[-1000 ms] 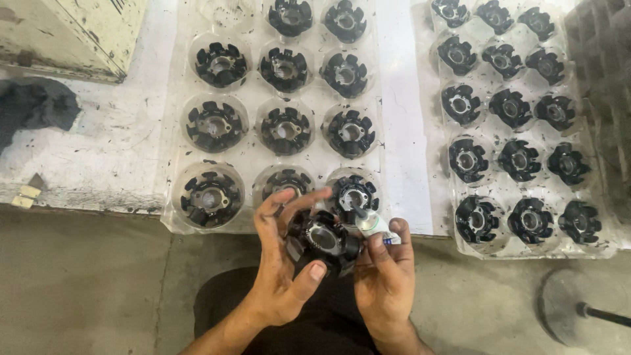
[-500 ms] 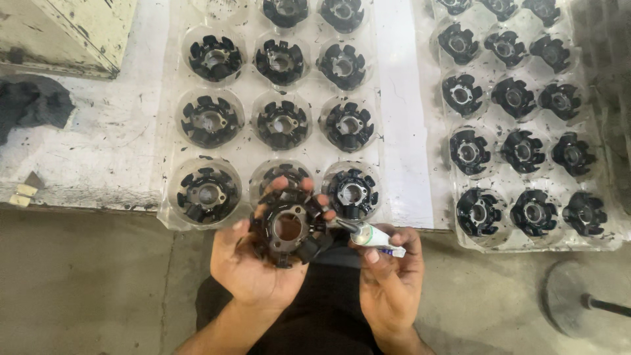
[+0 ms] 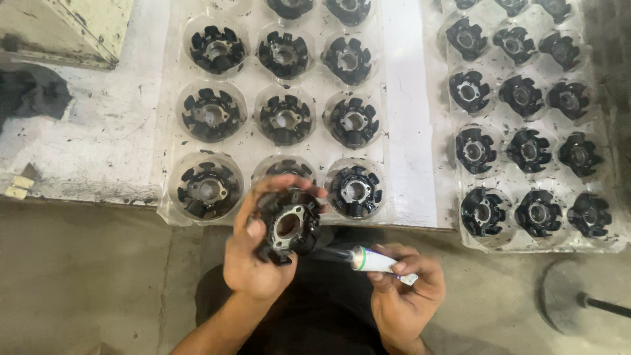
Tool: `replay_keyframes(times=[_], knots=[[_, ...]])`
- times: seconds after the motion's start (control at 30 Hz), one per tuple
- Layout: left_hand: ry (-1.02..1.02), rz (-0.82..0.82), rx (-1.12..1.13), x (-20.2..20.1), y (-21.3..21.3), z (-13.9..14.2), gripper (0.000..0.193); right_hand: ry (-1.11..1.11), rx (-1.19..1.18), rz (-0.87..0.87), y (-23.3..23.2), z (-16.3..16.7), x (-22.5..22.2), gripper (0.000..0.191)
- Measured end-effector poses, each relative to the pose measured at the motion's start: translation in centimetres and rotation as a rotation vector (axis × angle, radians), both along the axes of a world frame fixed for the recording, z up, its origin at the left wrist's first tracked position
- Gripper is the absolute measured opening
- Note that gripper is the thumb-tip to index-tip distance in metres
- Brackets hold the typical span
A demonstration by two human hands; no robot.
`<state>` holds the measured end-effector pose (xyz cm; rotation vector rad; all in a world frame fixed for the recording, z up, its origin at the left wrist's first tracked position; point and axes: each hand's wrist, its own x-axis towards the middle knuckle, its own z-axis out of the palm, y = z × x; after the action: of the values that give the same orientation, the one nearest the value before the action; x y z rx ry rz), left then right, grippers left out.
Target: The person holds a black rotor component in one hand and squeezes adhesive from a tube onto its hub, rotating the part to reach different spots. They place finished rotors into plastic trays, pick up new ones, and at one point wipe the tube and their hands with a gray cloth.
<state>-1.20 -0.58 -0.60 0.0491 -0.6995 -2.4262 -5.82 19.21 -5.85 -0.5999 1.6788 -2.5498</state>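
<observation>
Head view shows the left hand (image 3: 253,260) gripping a black stator core (image 3: 288,225), the right hand (image 3: 402,289) pinching a small tube (image 3: 368,259) at its four o'clock, nozzle touching, with two trays (image 3: 404,131) filled at twelve.

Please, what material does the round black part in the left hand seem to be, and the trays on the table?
The round black part looks like dark, matte metal with a bare grey metal hub, though a coating is possible. The trays look like thin clear plastic: glossy, see-through, moulded into round cups.
</observation>
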Motion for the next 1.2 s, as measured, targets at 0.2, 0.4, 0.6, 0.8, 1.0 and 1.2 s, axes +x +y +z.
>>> replay_keyframes(times=[0.2,0.4,0.6,0.8,1.0,1.2], knots=[[-0.127,0.191,-0.516,2.1,0.4,-0.3,0.051,0.330,0.285,-0.089,0.1,0.8,0.4,0.031],[-0.093,0.184,-0.501,1.7,0.3,0.2,0.044,0.439,0.433,-0.161,-0.6,1.9,0.7,0.032],[-0.091,0.171,-0.607,1.9,0.2,-0.1,0.038,0.498,0.409,-0.128,-1.2,2.0,0.5,0.033],[-0.089,0.147,-0.588,1.6,0.4,-0.7,0.036,0.703,0.501,-0.096,-0.6,2.4,-0.2,0.033],[-0.120,0.119,-0.544,1.6,0.4,-0.6,0.039,0.705,0.490,-0.128,-0.7,2.2,-0.2,0.033],[-0.137,0.098,-0.514,1.6,0.3,-0.6,0.040,0.713,0.494,-0.127,-0.6,2.2,-0.2,0.031]])
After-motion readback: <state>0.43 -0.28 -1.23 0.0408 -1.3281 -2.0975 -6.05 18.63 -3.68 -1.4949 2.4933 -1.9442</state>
